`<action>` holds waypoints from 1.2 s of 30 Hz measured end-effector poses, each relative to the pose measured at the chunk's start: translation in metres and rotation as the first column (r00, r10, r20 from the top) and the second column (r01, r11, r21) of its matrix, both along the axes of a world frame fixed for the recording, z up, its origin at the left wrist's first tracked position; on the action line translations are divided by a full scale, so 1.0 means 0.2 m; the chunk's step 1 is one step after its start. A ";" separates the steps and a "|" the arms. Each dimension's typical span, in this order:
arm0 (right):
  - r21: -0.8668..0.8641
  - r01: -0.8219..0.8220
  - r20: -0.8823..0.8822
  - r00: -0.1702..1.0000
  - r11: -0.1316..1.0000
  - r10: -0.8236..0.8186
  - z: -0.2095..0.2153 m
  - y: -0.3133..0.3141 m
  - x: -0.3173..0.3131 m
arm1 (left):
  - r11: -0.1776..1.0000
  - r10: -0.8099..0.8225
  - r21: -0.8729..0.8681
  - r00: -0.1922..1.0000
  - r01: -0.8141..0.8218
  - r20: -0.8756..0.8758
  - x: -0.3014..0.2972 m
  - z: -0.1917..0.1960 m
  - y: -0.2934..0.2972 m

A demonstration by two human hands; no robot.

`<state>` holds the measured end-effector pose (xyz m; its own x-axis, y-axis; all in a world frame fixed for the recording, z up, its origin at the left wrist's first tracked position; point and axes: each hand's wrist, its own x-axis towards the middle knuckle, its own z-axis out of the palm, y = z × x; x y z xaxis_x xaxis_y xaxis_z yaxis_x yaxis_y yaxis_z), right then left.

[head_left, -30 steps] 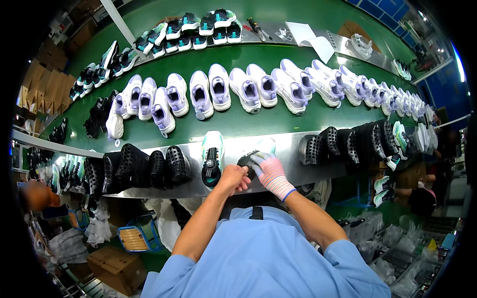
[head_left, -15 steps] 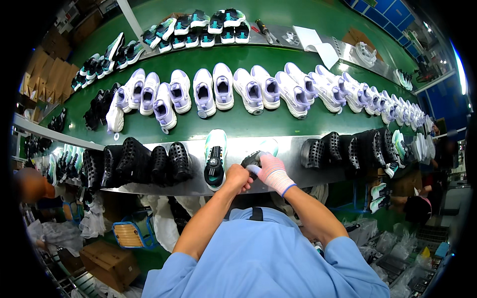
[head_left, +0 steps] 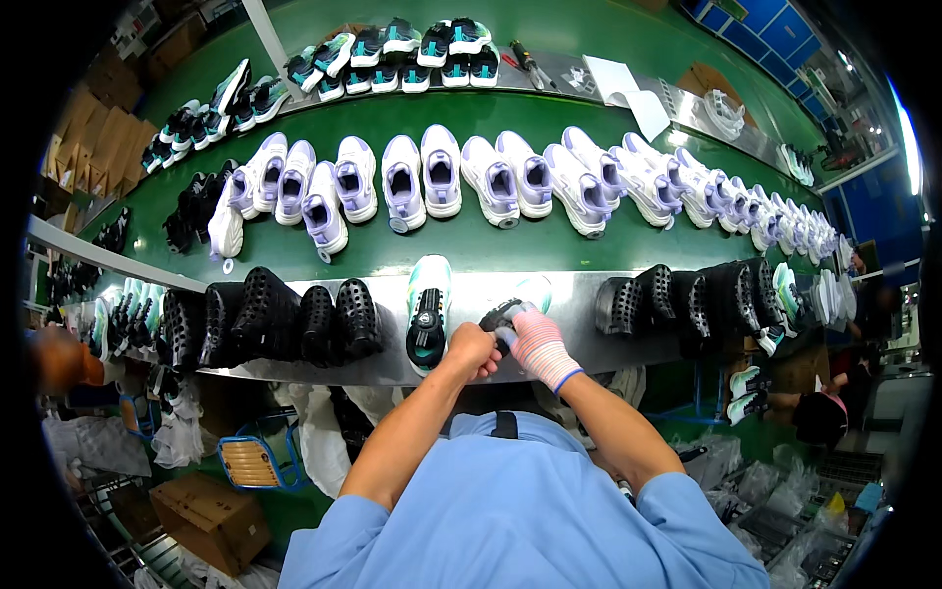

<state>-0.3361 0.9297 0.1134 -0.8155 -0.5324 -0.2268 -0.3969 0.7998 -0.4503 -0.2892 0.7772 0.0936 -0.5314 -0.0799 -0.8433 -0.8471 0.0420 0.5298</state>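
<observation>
A mint-and-white sneaker (head_left: pixel 535 291) with a black upper part lies at an angle on the metal ledge in front of me. My right hand (head_left: pixel 540 346), in a pink-striped glove with grey fingertips, is closed around its black part and hides much of it. My bare left hand (head_left: pixel 471 350) is curled closed at the near left side of that sneaker. What its fingers pinch is hidden. Just left of my hands stands a matching sneaker (head_left: pixel 429 314), its toe pointing away and a round dial on its black tongue.
Black perforated shoes (head_left: pixel 355 319) line the ledge (head_left: pixel 577 294) on the left, with more black shoes (head_left: pixel 653 294) on the right. Beyond runs a green surface with a long row of white-and-lilac sneakers (head_left: pixel 442 175). A screwdriver-like tool (head_left: pixel 525 61) and white paper (head_left: pixel 613 79) lie on the far shelf.
The sneaker under my hands has shifted slightly, and my right hand has turned a little on it, showing more of the black part. My left hand stays nearly in place.
</observation>
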 end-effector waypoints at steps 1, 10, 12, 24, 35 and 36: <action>0.090 0.049 0.063 0.997 0.995 -0.055 0.05 -0.02 -0.01 | 0.999 -0.037 -0.017 0.999 0.037 0.039 -0.01 0.04 0.00; -0.120 -0.078 -0.041 0.996 0.990 0.074 -0.01 0.06 -0.02 | 0.999 -0.036 -0.012 0.999 0.036 0.025 -0.04 -0.05 0.03; 0.049 0.026 0.060 0.998 0.998 -0.029 0.01 0.02 -0.04 | 0.997 -0.083 0.003 0.995 0.083 0.052 -0.05 -0.06 0.01; 0.046 0.152 0.121 0.980 0.987 -0.157 0.03 0.04 -0.01 | 0.995 -0.086 -0.046 0.996 0.087 0.018 -0.04 0.04 0.09; -0.037 0.043 0.062 0.997 0.998 -0.040 -0.04 0.11 -0.02 | 0.997 -0.078 0.001 0.997 0.078 0.017 -0.06 -0.06 0.08; 0.033 0.121 0.089 0.988 0.992 -0.123 -0.04 0.09 0.00 | 0.993 -0.119 0.006 0.991 0.119 0.057 -0.08 -0.03 0.07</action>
